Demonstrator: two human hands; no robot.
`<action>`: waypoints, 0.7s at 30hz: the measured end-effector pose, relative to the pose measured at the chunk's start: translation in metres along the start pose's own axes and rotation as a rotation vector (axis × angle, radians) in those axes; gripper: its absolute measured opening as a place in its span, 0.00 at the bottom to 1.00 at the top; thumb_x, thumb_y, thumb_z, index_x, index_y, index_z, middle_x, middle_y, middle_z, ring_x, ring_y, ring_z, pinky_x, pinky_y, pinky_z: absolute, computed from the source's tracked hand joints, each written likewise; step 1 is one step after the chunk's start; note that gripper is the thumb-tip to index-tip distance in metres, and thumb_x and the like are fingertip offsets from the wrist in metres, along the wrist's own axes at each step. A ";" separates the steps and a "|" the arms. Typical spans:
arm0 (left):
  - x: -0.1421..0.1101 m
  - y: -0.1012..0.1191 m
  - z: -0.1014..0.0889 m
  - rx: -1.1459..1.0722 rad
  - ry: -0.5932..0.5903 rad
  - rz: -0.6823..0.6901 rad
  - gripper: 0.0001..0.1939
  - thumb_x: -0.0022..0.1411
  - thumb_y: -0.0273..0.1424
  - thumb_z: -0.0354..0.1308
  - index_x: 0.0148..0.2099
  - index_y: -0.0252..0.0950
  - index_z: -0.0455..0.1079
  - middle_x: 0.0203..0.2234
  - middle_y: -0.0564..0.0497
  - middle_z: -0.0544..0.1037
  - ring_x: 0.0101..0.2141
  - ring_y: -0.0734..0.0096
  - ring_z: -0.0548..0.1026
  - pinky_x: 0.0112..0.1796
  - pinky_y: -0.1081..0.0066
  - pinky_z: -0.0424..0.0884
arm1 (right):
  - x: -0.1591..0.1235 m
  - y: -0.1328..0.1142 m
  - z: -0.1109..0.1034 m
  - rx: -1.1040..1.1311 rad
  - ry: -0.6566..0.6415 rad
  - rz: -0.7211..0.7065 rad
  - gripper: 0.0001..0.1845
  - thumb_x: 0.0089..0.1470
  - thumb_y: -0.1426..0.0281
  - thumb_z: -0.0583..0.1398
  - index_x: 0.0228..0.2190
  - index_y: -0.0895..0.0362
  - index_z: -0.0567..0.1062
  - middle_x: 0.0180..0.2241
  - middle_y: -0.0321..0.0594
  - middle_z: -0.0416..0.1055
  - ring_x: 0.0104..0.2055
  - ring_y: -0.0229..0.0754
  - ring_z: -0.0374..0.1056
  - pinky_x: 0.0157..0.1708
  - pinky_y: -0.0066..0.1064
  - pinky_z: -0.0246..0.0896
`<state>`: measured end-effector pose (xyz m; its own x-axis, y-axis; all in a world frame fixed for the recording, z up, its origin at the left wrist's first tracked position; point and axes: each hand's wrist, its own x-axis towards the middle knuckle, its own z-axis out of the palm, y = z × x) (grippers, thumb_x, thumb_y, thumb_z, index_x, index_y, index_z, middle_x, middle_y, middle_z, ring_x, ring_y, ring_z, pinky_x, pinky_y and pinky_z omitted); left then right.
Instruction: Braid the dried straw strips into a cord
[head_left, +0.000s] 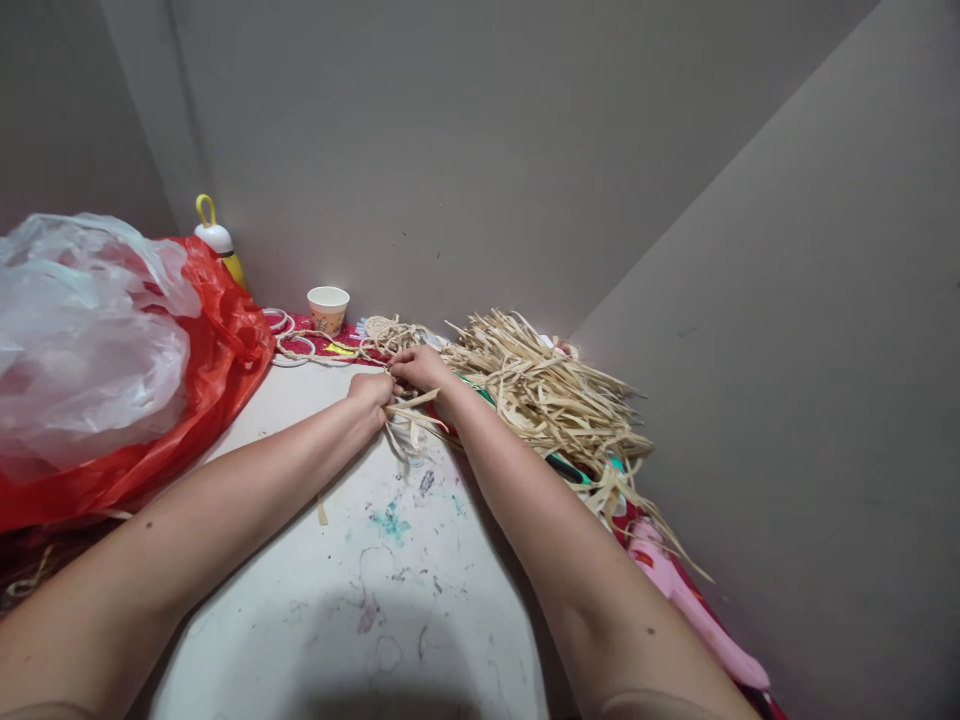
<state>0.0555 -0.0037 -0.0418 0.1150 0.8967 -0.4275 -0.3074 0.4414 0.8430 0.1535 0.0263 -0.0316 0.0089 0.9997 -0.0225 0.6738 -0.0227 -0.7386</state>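
Both hands meet at the far end of the white table (pixel 300 600). My left hand (pixel 371 390) is closed round some straw-coloured strips (pixel 412 415), whose loose ends fan out toward me. Against it, my right hand (pixel 420 368) pinches at the same strips, thumb and fingertips together. A thin plaited cord (pixel 330 358) runs leftward from beside the fingers along the table's far edge. Just right of my hands lies a big heap of dry straw strips (pixel 555 385). The fingers partly hide the spot where strips and cord come together.
At left, a clear plastic bag (pixel 90 350) bulges over a red plastic bag (pixel 232 330). Behind them stands a yellow and white bottle (pixel 215 237). A paper cup (pixel 328 312) stands near the wall. A pink object (pixel 690 600) lies at right. One loose strip (pixel 322 511) rests on the table.
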 end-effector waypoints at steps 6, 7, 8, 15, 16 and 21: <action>-0.012 0.004 0.004 0.063 0.093 -0.063 0.04 0.50 0.23 0.60 0.26 0.31 0.66 0.10 0.56 0.65 0.11 0.82 0.61 0.13 0.80 0.53 | -0.012 -0.016 -0.015 -0.120 0.002 -0.064 0.07 0.39 0.78 0.59 0.23 0.61 0.78 0.19 0.37 0.71 0.23 0.36 0.64 0.26 0.24 0.58; -0.015 0.006 0.004 0.071 0.080 -0.078 0.05 0.51 0.22 0.59 0.26 0.31 0.65 0.09 0.57 0.64 0.09 0.83 0.58 0.12 0.80 0.50 | -0.015 -0.020 -0.020 -0.128 0.019 -0.075 0.07 0.40 0.78 0.58 0.23 0.62 0.78 0.19 0.37 0.71 0.24 0.36 0.65 0.27 0.24 0.58; -0.017 0.009 0.003 0.080 0.059 -0.097 0.05 0.52 0.22 0.58 0.26 0.32 0.65 0.08 0.58 0.63 0.09 0.85 0.56 0.12 0.81 0.49 | -0.017 -0.023 -0.024 -0.134 0.049 -0.085 0.08 0.41 0.78 0.58 0.23 0.62 0.78 0.21 0.38 0.72 0.26 0.36 0.65 0.28 0.24 0.58; -0.032 0.033 -0.013 0.131 -0.199 -0.261 0.12 0.59 0.17 0.44 0.28 0.29 0.65 0.11 0.53 0.68 0.09 0.84 0.59 0.11 0.83 0.55 | -0.056 -0.037 -0.031 0.230 0.054 0.054 0.09 0.48 0.74 0.55 0.19 0.60 0.69 0.19 0.39 0.71 0.18 0.33 0.64 0.16 0.21 0.53; -0.032 0.034 -0.015 0.133 -0.227 -0.269 0.12 0.59 0.17 0.44 0.29 0.28 0.66 0.12 0.51 0.69 0.11 0.82 0.64 0.13 0.83 0.60 | -0.061 -0.036 -0.028 0.273 0.009 0.088 0.09 0.48 0.75 0.55 0.18 0.60 0.68 0.18 0.39 0.71 0.17 0.33 0.64 0.15 0.21 0.53; -0.025 0.038 -0.021 0.154 -0.309 -0.281 0.11 0.60 0.18 0.44 0.33 0.27 0.68 0.19 0.44 0.76 0.20 0.73 0.76 0.23 0.76 0.73 | -0.071 -0.025 -0.019 0.269 0.103 0.116 0.08 0.48 0.76 0.58 0.19 0.59 0.67 0.15 0.36 0.69 0.15 0.32 0.63 0.13 0.19 0.51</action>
<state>0.0208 -0.0101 -0.0062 0.4577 0.6989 -0.5496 -0.0818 0.6486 0.7567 0.1500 -0.0444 0.0012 0.1582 0.9857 -0.0589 0.4443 -0.1243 -0.8872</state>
